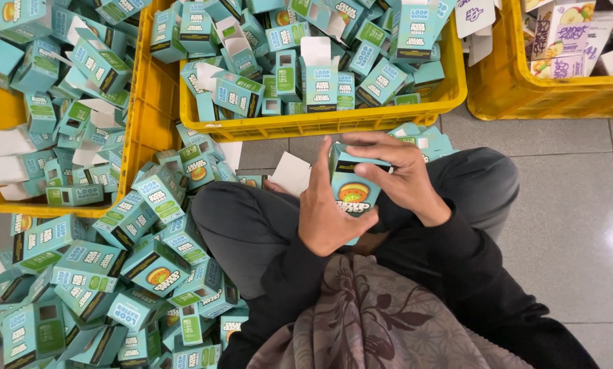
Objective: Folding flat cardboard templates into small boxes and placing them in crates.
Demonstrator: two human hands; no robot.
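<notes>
1. The left hand (327,219) and right hand (395,174) together grasp one teal box (353,188) above the lap; the left thumb and palm cover its near left side, and the right fingers curl over its top, hiding the flap there.
2. Only the box's front shows between the hands: a round orange-and-green emblem on teal, with a dark band above it.
3. A white flap (291,172) juts out just left of the grip; what it belongs to is unclear.
4. Beyond the grip, a yellow crate (320,124) holds more teal boxes, some with white flaps open.
5. Left of the grip, loose boxes (115,273) lie heaped on the floor, cut off by the frame's edge.
6. Far right beyond, another crate (545,96) holds purple-and-white cartons, only partly visible.
</notes>
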